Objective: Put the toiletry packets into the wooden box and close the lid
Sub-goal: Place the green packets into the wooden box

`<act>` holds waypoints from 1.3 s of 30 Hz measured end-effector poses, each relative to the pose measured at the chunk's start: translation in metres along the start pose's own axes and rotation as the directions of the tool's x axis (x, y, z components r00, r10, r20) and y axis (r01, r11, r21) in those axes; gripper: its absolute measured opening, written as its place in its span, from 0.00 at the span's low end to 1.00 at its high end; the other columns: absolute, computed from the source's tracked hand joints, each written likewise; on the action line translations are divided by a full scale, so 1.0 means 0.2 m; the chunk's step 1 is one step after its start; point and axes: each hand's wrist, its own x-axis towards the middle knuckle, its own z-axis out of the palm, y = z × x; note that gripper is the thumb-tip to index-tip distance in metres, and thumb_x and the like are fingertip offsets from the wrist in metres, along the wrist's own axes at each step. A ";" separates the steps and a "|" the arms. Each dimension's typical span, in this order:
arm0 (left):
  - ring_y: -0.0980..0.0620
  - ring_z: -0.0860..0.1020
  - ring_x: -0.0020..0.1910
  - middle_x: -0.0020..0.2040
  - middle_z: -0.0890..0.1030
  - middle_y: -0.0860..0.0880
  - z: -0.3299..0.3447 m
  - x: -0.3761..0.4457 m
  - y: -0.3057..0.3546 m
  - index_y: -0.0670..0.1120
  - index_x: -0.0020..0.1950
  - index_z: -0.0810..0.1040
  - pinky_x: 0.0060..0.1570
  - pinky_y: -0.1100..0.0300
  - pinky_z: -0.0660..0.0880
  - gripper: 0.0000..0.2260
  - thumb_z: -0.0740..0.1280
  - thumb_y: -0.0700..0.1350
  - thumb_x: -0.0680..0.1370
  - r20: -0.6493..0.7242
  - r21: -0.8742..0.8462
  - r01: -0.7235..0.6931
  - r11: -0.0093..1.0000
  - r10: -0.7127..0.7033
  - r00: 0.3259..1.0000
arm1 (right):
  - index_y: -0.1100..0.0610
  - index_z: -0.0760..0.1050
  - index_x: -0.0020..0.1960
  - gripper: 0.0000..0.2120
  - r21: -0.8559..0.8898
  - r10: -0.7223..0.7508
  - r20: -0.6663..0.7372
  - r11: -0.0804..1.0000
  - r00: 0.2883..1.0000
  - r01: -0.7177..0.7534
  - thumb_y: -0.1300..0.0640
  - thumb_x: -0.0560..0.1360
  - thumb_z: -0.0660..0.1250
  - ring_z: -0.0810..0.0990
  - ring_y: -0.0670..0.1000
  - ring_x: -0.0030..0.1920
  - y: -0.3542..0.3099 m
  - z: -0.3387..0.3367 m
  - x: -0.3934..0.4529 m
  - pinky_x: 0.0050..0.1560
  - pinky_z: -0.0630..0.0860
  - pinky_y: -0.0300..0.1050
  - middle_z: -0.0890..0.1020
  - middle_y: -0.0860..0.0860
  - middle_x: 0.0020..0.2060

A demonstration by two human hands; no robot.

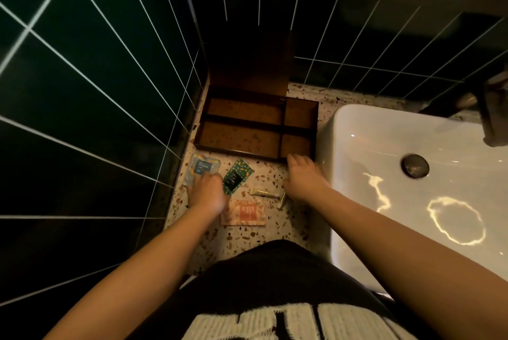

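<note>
- On the terrazzo counter beside the sink point(357, 130), wooden box point(257, 126) stands with lid point(250, 64) upright; all four compartments look empty.
- Blue packet point(202, 168), green packet point(236, 176), orange packet point(243, 213) and small tube point(264, 192) lie in front of it; nothing packed yet.
- Left hand point(207, 192): fingers spread flat on blue packet, not gripping.
- Right hand point(303, 174): loose and empty, fingertips at the box's front edge.

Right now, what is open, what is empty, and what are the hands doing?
Wooden box: lid up, compartments empty.
Blue packet: on counter, left hand on it.
Green packet: on counter.
Orange packet: on counter.
Right hand: empty, by box.
Sink: empty.
</note>
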 end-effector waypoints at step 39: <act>0.39 0.70 0.65 0.66 0.76 0.45 -0.25 0.39 0.32 0.50 0.67 0.76 0.62 0.44 0.67 0.19 0.67 0.42 0.77 -0.338 0.037 -0.321 0.946 0.314 0.887 | 0.59 0.45 0.81 0.37 0.011 -0.012 0.003 1.000 1.000 0.012 0.52 0.78 0.60 0.46 0.57 0.80 0.00 0.04 0.00 0.79 0.50 0.56 0.49 0.57 0.81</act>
